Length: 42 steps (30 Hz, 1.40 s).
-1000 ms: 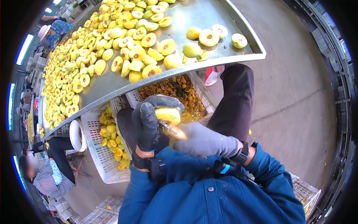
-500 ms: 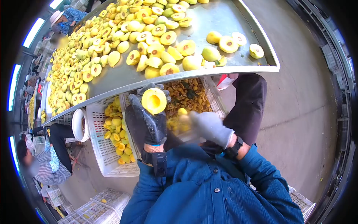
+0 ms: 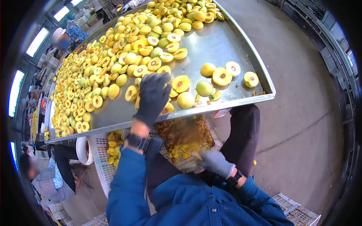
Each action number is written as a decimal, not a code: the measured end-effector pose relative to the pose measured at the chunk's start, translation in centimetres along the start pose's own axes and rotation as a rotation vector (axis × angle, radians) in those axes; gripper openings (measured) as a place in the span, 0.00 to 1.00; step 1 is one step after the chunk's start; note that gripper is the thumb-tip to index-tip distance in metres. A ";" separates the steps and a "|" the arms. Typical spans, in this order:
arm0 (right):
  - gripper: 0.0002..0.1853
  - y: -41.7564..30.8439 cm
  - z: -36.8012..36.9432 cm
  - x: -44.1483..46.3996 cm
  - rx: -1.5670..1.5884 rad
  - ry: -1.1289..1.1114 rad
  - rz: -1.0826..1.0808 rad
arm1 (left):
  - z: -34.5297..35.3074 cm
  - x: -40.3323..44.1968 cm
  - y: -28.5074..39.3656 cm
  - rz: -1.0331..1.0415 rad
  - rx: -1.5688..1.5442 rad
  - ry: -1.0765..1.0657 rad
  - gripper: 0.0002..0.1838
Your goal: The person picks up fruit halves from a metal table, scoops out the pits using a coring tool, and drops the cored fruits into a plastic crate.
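Observation:
My left hand (image 3: 154,94), in a dark glove, reaches over the near edge of the metal table (image 3: 211,41), its fingers on the halved yellow fruit (image 3: 140,71); whether it grips a piece is hidden under the glove. Lower down, my right hand (image 3: 217,162), in a grey glove, is closed round the handle of a small tool (image 3: 197,155), blurred, beside the crate of pitted scraps (image 3: 184,135). Cut fruit halves (image 3: 221,76) and a whole greenish fruit (image 3: 204,88) lie near the table's right corner.
A white crate with yellow fruit pieces (image 3: 114,147) stands under the table at left, beside a white bucket (image 3: 83,150). A seated person (image 3: 52,180) is at the far left; another person (image 3: 75,34) is behind the table. More crates (image 3: 296,211) are at lower right.
My left hand has gone from holding a hollowed fruit half below the table's edge to the fruit on top; that half is out of sight. My right hand stays low, near the scrap crate.

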State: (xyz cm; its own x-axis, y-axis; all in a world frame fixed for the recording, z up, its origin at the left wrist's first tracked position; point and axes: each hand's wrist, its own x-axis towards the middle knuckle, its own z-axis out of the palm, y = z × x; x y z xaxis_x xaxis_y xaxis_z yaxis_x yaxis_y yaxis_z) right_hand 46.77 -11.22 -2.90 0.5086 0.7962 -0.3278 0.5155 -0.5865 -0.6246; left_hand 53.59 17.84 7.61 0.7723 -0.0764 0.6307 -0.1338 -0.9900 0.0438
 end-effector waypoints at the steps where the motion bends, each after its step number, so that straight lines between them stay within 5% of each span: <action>1: 0.15 0.3 0.3 -0.1 0.012 0.001 -0.007 | 2.2 1.3 -0.5 0.042 0.022 -0.101 0.24; 3: 0.17 1.1 0.8 -0.1 0.040 -0.002 -0.019 | 4.4 4.0 0.1 -0.181 0.037 -0.683 0.26; 7: 0.18 0.4 -1.3 -0.1 0.139 0.068 -0.035 | 7.9 2.7 -1.5 -0.022 -0.284 -0.399 0.24; 9: 0.18 -0.1 -2.9 0.0 0.363 0.305 -0.045 | 7.6 2.2 -1.4 0.007 -0.343 -0.226 0.22; 11: 0.18 -0.2 -4.1 1.4 0.586 0.656 -0.163 | 3.0 3.2 1.5 -0.143 -0.567 -0.232 0.17; 15: 0.19 -4.5 -8.3 3.0 1.099 0.708 -0.040 | -0.9 -1.6 6.7 -0.588 -0.897 -0.144 0.18; 18: 0.18 -7.1 -7.2 2.7 1.203 0.609 -0.074 | -1.4 -7.0 9.8 -0.863 -1.408 0.111 0.26; 19: 0.17 -7.8 -7.3 1.8 0.946 0.614 -0.074 | -2.2 -7.3 11.3 -0.956 -1.608 0.249 0.28; 22: 0.15 -9.3 -6.9 -1.0 0.277 0.624 -0.130 | -4.9 -7.4 13.5 -0.859 -1.149 0.261 0.30; 26: 0.15 -10.5 -6.3 -1.7 0.088 0.579 -0.215 | -7.6 -7.8 13.9 -0.878 -0.993 0.198 0.27; 33: 0.10 -11.2 -6.0 -2.5 -0.103 0.521 -0.198 | -9.4 -7.7 14.5 -0.903 -1.183 0.271 0.26; 35: 0.17 -10.7 -5.2 -2.3 -0.175 0.500 -0.195 | -9.1 -8.3 14.3 -0.871 -1.164 0.269 0.27; 37: 0.09 -11.0 -5.6 -2.4 -0.116 0.481 -0.205 | -9.4 -8.2 14.5 -0.878 -1.109 0.263 0.29; 42: 0.13 -10.9 -6.2 -2.1 0.046 0.386 -0.267 | -10.2 -7.6 14.9 -0.818 -0.819 0.224 0.32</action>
State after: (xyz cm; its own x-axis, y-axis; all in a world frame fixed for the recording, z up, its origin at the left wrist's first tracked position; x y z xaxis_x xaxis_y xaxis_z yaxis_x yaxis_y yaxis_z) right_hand 44.34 -7.44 9.05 0.5859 0.7999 0.1303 0.6366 -0.3547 -0.6847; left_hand 39.38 4.86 11.42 0.6979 0.6492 0.3025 -0.0715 -0.3571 0.9313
